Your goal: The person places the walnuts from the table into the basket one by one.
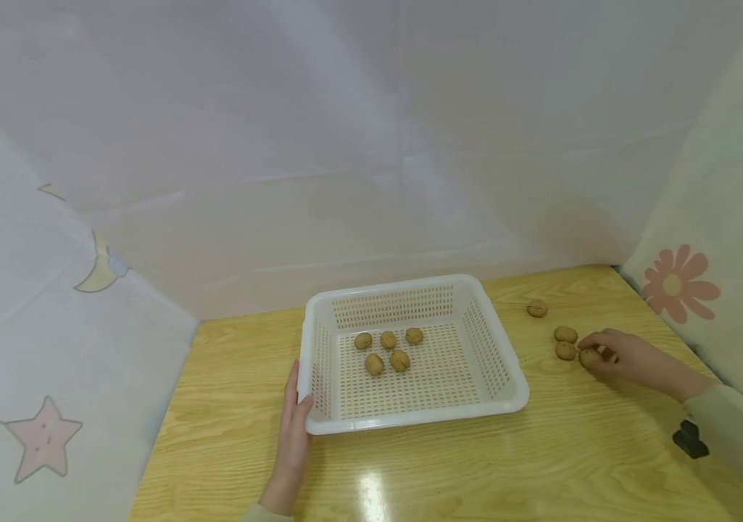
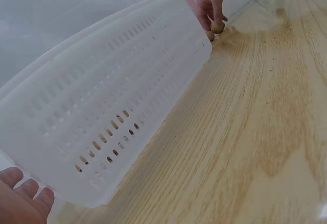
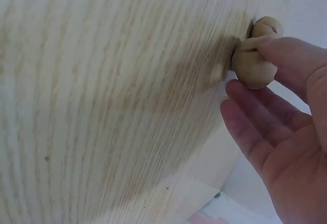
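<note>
A white plastic basket (image 1: 413,419) with slotted walls stands on the wooden table, and several walnuts (image 1: 400,360) lie inside it. My left hand (image 1: 294,435) holds the basket's left side, thumb at the rim and fingers along the outer wall; its fingertips (image 2: 43,198) show at the basket's edge in the left wrist view. To the right of the basket, my right hand (image 1: 632,359) pinches a walnut (image 3: 254,67) between thumb and fingers, low over the table. Two walnuts (image 1: 565,334) lie just left of that hand, and a single walnut (image 1: 537,309) sits farther back.
The wooden table (image 1: 227,406) meets a pale cloth backdrop (image 1: 358,181) at the rear. Printed cloth with flowers (image 1: 681,283) hangs along the right side. A small black object (image 1: 691,439) shows by the right sleeve.
</note>
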`<state>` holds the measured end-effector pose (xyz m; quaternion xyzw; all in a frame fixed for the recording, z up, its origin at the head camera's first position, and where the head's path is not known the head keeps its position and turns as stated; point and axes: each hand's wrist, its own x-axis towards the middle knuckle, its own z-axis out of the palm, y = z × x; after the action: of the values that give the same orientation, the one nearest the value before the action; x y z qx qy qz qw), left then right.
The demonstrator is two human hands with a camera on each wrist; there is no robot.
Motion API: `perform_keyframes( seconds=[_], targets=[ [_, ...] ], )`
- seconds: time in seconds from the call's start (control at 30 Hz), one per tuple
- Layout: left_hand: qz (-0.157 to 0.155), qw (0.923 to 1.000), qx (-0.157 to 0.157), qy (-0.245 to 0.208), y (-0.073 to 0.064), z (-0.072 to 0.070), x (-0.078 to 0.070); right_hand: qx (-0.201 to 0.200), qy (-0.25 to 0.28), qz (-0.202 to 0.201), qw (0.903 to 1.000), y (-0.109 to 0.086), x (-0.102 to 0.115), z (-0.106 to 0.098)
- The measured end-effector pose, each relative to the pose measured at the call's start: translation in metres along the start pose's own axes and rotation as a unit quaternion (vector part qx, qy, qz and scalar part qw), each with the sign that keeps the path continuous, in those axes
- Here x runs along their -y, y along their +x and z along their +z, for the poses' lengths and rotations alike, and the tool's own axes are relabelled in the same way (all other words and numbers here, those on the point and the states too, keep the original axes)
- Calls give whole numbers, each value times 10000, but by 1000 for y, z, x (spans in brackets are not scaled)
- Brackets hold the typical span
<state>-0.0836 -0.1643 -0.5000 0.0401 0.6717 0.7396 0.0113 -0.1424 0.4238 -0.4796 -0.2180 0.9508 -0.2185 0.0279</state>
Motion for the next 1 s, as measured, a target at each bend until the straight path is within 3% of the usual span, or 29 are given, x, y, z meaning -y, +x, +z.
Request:
perform_keyframes(
  seconds=[0.23,0.57,0.8,1.0],
  targets=[
    [-28,10000,9,-33,1,0,1,272,186,521,9981,2,7,-5],
    [-33,10000,7,-35,1,-1,0,-248,-80,-218,9994,2,11,-10],
    [-32,9999,19,-103,1,-1,0,-255,-299,-199,9990,8,30,-25],
    [-58,9999,-9,-111,1,-1,0,-247,-179,-234,9993,17,50,-35]
  ],
)
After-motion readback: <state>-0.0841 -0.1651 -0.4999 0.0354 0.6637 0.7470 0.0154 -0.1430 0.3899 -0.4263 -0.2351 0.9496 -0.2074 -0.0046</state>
